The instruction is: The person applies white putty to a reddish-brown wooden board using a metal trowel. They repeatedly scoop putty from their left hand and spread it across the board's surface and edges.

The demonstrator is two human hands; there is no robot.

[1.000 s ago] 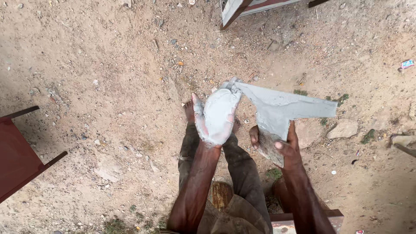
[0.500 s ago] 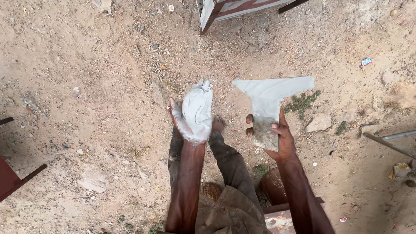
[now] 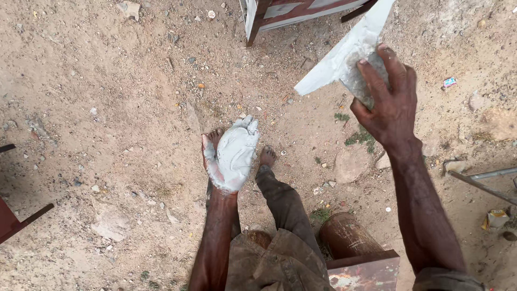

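Note:
My left hand [image 3: 231,156] is held palm up at the centre of the view, flat and open, its palm and fingers coated in pale grey paste. My right hand [image 3: 389,94] is raised at the upper right, gripping a flat, pale, paste-smeared blade [image 3: 344,56] that points up and to the right past the frame's top edge. The two hands are well apart. Below them my bare feet [image 3: 266,157] and dark trousers stand on sandy ground.
A red and white framed piece of furniture [image 3: 285,13] stands at the top. A rusty round can [image 3: 347,237] and a red box [image 3: 366,272] sit by my right leg. A dark red frame [image 3: 13,221] is at the left edge, metal rods [image 3: 484,180] at the right.
My right hand has lifted the blade up and to the right, away from my left hand. The left hand has stayed open with paste on it. The view has shifted toward the furniture.

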